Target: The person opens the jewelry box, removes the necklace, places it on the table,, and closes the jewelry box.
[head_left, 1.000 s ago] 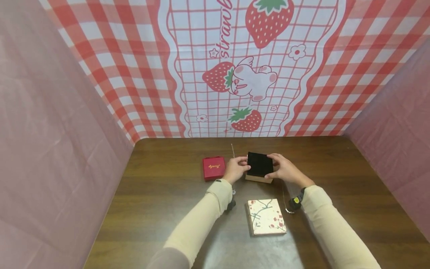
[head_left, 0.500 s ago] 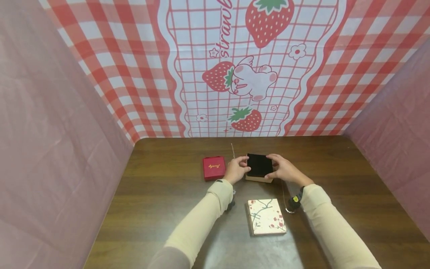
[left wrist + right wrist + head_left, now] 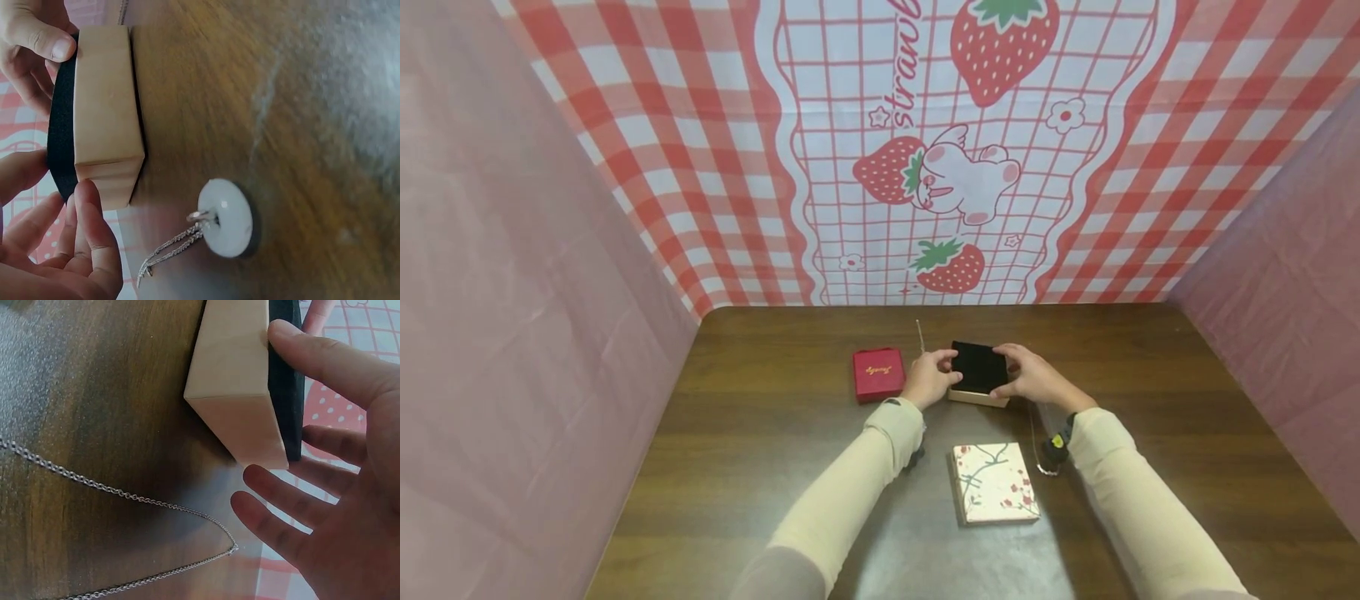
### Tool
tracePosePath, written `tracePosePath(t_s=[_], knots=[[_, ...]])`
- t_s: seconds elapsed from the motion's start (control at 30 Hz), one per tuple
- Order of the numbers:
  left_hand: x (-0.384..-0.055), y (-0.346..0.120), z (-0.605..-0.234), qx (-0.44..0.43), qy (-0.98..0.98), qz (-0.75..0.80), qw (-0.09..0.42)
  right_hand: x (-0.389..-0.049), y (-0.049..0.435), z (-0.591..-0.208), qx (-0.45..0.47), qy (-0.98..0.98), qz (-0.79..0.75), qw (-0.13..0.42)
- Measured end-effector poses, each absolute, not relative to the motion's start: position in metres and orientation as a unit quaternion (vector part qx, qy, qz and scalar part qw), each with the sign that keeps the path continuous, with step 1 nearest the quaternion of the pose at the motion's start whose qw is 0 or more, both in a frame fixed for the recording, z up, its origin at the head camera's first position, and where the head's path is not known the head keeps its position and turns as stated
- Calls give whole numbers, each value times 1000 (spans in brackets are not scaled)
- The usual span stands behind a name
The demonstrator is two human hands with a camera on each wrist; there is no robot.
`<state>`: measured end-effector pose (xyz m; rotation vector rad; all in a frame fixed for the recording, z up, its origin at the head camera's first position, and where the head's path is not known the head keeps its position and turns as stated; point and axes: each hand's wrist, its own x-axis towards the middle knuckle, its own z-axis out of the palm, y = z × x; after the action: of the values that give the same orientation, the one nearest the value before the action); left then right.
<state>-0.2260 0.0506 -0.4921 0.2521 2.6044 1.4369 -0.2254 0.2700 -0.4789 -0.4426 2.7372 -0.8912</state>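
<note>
A black velvety pad (image 3: 979,367) lies across the top of a small beige box (image 3: 979,399) on the table. In the wrist views the pad stands partly above the box's walls (image 3: 106,106). My left hand (image 3: 931,379) holds the pad at its left side, fingertips at its edge and the box corner. My right hand (image 3: 1036,379) grips the opposite side, with the thumb on the near edge and fingers behind. A silver chain (image 3: 125,494) lies below the right hand. Close to the left hand is a white round pendant (image 3: 225,219) on a silver chain.
Left of the hands sits a red box (image 3: 878,375) with gold lettering. A white box lid (image 3: 996,483) with a branch-and-blossom print lies nearer on the wooden table (image 3: 737,467). A strawberry-patterned cloth (image 3: 955,192) hangs behind, with pink cloth at both sides.
The black pad has shifted slightly left and down over the box. Both hands have kept hold of it and moved only a little.
</note>
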Motion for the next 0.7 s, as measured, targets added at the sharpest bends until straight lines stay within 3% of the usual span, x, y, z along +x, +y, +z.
tracePosePath(t_s=[0.7], knots=[[-226,59,-503,107,932,341,55,-228,263,-482,-135,951,-266,83]])
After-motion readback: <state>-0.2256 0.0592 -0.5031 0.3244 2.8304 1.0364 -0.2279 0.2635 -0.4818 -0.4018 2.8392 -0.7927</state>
